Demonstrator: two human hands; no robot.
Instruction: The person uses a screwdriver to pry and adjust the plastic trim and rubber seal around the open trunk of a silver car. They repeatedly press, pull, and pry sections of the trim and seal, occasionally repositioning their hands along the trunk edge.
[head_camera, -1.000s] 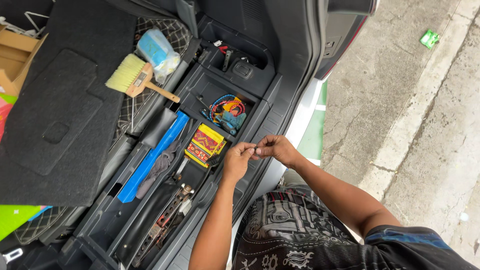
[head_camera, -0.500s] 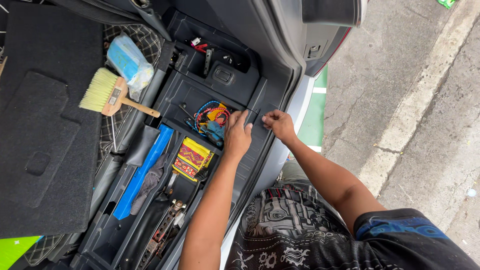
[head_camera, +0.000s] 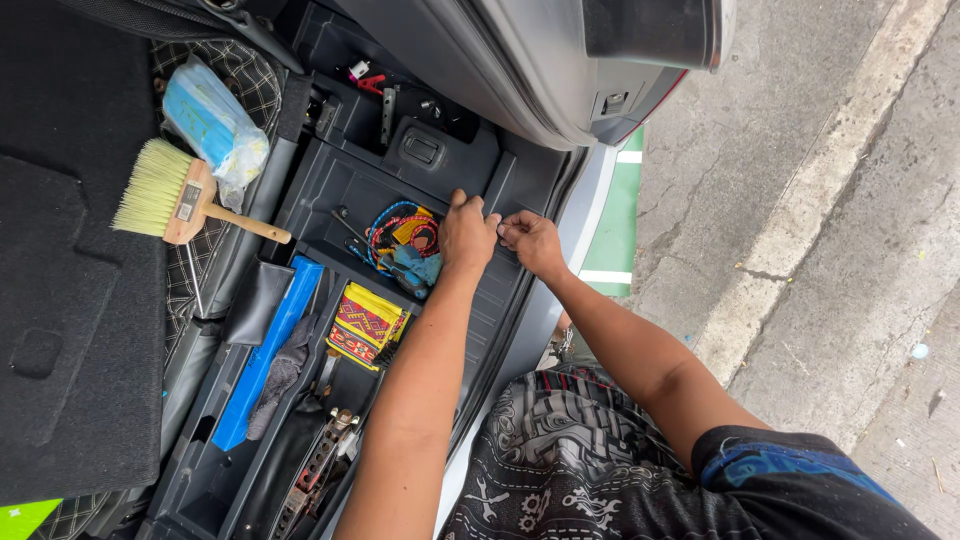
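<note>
The left hand (head_camera: 466, 232) rests palm down on the right rim of the black tray (head_camera: 330, 185) set in the car's rear floor, fingers curled over the edge; whether it pinches anything I cannot tell. The right hand (head_camera: 530, 240) sits just beside it to the right, fingertips drawn together and pointing left toward the left hand, as if nipping something small, though nothing shows between them. The two hands almost touch at that rim.

Just left of the left hand, inside the tray, lies a tangle of red and blue cords (head_camera: 402, 232), nearer to the left hand than to the right. Nearer the person, a yellow and red pouch (head_camera: 367, 323) lies in the next compartment. Further left, a long blue bar (head_camera: 262, 362) runs along the tray, its long axis going near to far. Far left, a brush (head_camera: 180, 200) lies on the floor mat, its handle pointing right toward the tray.
</note>
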